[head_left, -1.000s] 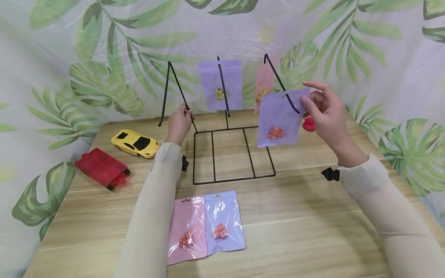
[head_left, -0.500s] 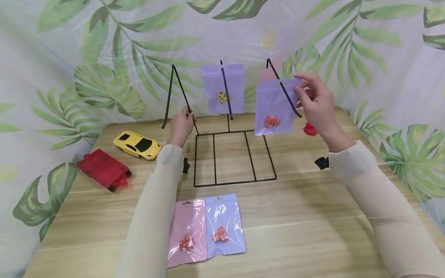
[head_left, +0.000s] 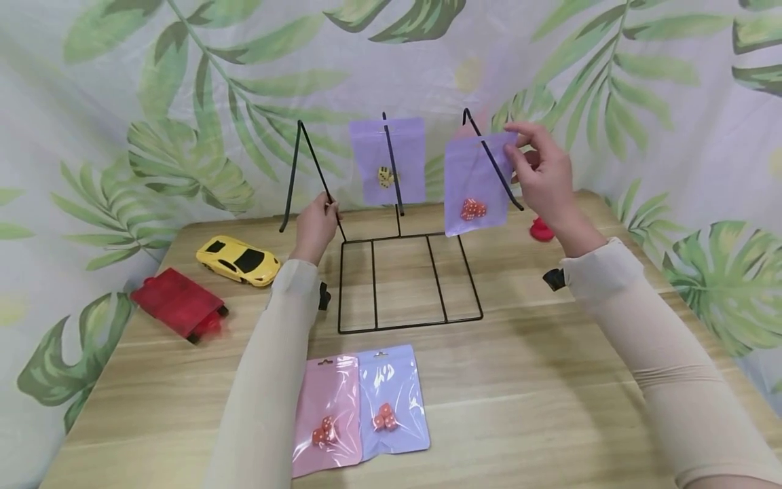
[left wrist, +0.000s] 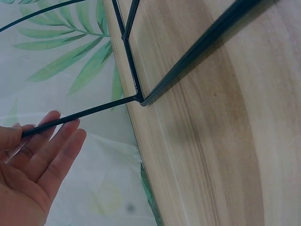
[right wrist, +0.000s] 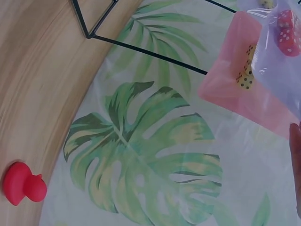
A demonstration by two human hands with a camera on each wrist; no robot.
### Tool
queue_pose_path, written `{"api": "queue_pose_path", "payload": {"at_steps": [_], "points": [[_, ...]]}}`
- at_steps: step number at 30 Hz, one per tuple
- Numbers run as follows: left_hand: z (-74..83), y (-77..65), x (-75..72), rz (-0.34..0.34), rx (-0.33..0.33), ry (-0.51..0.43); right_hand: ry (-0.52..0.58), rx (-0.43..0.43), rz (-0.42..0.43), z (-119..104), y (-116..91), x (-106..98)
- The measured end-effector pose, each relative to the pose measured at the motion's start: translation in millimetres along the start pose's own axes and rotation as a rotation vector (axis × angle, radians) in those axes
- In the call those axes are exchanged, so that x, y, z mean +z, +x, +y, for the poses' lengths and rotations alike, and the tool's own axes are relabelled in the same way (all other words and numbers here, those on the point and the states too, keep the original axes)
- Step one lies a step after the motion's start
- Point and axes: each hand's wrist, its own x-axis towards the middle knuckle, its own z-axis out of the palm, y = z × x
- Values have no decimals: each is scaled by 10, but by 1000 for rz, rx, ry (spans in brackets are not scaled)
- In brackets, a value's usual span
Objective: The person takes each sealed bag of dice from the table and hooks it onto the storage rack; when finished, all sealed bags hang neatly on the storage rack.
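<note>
My left hand (head_left: 315, 227) pinches the left upright of a black wire display rack (head_left: 411, 327), thumb against the wire in the left wrist view. With my right hand (head_left: 542, 180) I pinch the top right corner of a purple zip bag (head_left: 455, 180) holding red dice (head_left: 473, 209). That bag hangs on the rack's right hook (head_left: 502, 176), its top edge partway along the wire. Behind it, mostly covered in the head view, a pink bag (right wrist: 230, 70) with yellow dice hangs on the same hook. Another purple bag (head_left: 364, 159) with yellow dice hangs on the middle hook.
A pink bag (head_left: 339, 390) and a purple bag (head_left: 406, 387), both with red dice, lie at the front. To the left are a yellow toy car (head_left: 241, 260) and a red toy vehicle (head_left: 177, 299). A small red object (head_left: 540, 229) sits at the right. Patterned cloth (head_left: 244, 54) hangs behind.
My right hand has moved left and back, sliding the purple bag with red dice further along the right hook. The left hand keeps its hold on the rack.
</note>
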Motion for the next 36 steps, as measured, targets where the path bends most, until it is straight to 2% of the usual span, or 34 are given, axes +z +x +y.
{"api": "queue_pose_path", "payload": {"at_steps": [13, 22, 27, 30, 33, 36], "points": [[-42, -34, 54, -7, -5, -8, -68, 38, 26, 50, 6, 82], [-61, -33, 53, 4, 6, -10, -106, 80, -7, 66, 44, 119], [-47, -30, 45, 4, -10, -15, -174, 139, -9, 28, 34, 106], [-23, -31, 35, 3, -2, -19, -230, 226, -12, -35, -63, 44], [-13, -24, 28, 6, 9, -11, -281, 334, -82, -111, -237, -41], [-18, -16, 14, 15, 11, -6, -368, 415, -232, -176, -431, -119]]}}
